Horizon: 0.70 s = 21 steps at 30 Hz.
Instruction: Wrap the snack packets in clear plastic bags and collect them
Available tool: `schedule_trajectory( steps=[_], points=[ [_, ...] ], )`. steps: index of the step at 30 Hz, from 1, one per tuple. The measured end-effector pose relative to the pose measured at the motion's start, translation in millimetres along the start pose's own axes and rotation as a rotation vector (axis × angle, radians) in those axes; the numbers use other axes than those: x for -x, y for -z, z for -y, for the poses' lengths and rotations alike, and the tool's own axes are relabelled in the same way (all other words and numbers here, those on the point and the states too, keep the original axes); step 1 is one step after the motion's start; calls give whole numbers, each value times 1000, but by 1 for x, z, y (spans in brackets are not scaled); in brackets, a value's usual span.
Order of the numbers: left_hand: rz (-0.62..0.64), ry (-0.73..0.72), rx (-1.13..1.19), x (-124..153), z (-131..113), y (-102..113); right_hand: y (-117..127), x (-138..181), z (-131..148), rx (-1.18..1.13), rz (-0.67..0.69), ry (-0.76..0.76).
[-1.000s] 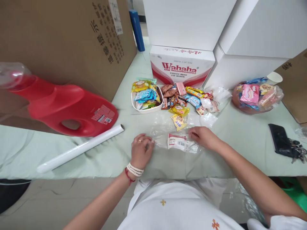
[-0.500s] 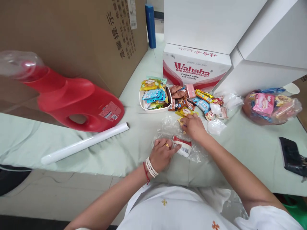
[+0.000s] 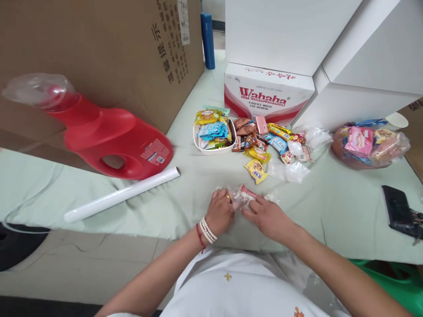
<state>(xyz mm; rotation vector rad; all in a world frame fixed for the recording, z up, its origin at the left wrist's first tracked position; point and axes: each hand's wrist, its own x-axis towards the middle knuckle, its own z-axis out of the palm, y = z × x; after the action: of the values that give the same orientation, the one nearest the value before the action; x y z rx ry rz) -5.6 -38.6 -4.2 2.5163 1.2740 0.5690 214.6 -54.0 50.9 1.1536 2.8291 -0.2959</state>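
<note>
Pale green surface (image 3: 330, 207) carries a heap of snacks (image 3: 261, 141) before white boxes (image 3: 291, 31). Near its front edge, the left hand (image 3: 220, 214) and the right hand (image 3: 268, 216) both pinch one crumpled clear bag (image 3: 238, 199), which lies between them with a red-white packet (image 3: 246, 192) inside.

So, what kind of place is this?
Probably a storeroom or packing corner: large cardboard boxes and a Wahaha water carton stand behind, and loose snack packets lie on the cloth-covered table where the left hand and right hand hold a clear bag.
</note>
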Motion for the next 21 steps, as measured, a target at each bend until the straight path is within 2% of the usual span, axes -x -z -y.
schedule_trajectory(
  steps=[3,5,7,8,9,11,13,14,18,19,21],
  points=[
    [-48,36,281,12,18,9,-21,4,10,-27,-34,-47],
    [-216,229,431,18,28,18,-30,4,11,-67,-60,-89],
    [-413,488,414,17,32,25,-36,3,12,-116,-85,-122],
    [-460,567,354,14,32,26,-38,3,11,-141,-95,-136],
    [-446,592,287,9,30,27,-39,3,11,-166,-107,-146],
    [-288,525,202,0,24,27,-40,5,9,-225,-135,-157],
    [-126,467,242,-9,17,28,-38,8,7,-305,-171,-152],
    [-86,482,306,-13,12,30,-36,11,6,-353,-190,-145],
    [-62,602,632,-24,-12,37,-30,20,2,-536,-256,-128],
    [-47,577,674,-27,-20,36,-30,22,2,-563,-269,-130],
    [14,440,645,-33,-37,29,-31,26,3,-591,-287,-144]
  ],
)
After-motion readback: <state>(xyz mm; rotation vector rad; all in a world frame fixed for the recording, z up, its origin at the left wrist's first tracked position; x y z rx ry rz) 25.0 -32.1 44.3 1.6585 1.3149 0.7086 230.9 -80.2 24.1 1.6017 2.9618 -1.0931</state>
